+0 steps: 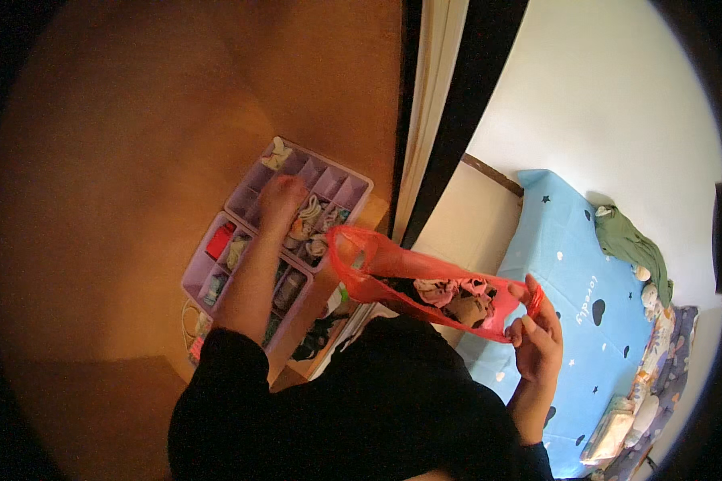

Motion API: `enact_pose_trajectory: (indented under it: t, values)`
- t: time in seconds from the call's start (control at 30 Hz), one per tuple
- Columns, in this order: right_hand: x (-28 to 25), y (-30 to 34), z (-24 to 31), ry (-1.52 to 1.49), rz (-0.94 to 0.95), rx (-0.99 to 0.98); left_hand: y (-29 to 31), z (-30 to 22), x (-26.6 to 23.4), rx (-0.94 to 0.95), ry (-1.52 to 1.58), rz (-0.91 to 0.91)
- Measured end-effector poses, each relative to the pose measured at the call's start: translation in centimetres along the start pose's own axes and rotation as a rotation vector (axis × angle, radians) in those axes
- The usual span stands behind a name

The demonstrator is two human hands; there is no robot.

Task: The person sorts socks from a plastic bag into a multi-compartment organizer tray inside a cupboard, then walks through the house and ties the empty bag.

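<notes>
My left hand (283, 196) reaches into a purple divided storage box (356, 179), its fingers curled down among the compartments; what they hold, if anything, is hidden. A pale cloth piece (277, 154) sits in that box's far left corner, and several rolled fabric items (308, 218) fill compartments near my wrist. My right hand (536, 333) grips a red plastic bag (389, 258) by its right end, the handle looped around its fingers. The bag gapes open, and crumpled pink and brown cloth (457, 298) shows inside.
A second purple divided box (194, 274) holds a red item (221, 240) and other folded cloth. Dark items lie on a shelf (317, 341) close to my body. A black-framed sliding door edge (449, 112) rises ahead. At right stands a bed with a blue patterned sheet (569, 264).
</notes>
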State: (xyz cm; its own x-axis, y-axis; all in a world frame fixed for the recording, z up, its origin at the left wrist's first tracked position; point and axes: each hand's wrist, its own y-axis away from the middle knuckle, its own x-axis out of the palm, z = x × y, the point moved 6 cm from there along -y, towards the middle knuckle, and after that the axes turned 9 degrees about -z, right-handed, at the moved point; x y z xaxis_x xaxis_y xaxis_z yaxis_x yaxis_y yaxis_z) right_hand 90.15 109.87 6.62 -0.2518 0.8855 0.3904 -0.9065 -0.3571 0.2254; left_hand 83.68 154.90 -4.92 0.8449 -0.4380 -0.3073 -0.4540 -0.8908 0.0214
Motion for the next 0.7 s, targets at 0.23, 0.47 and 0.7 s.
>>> enact_pose_trajectory:
  t: [0.23,0.47,0.7]
  values:
    - [-2.0,1.7,-3.5,0.118,-0.209,0.137,-17.9,11.8,-3.6,-0.176,-0.962,0.695]
    - [-1.8,3.4,-4.1,0.099,-0.317,0.121,-12.5,9.1,-0.8,-0.055,-0.851,0.313]
    - [-3.2,3.5,-4.6,0.040,-0.301,0.091,0.0,1.4,4.1,0.392,-0.661,0.568]
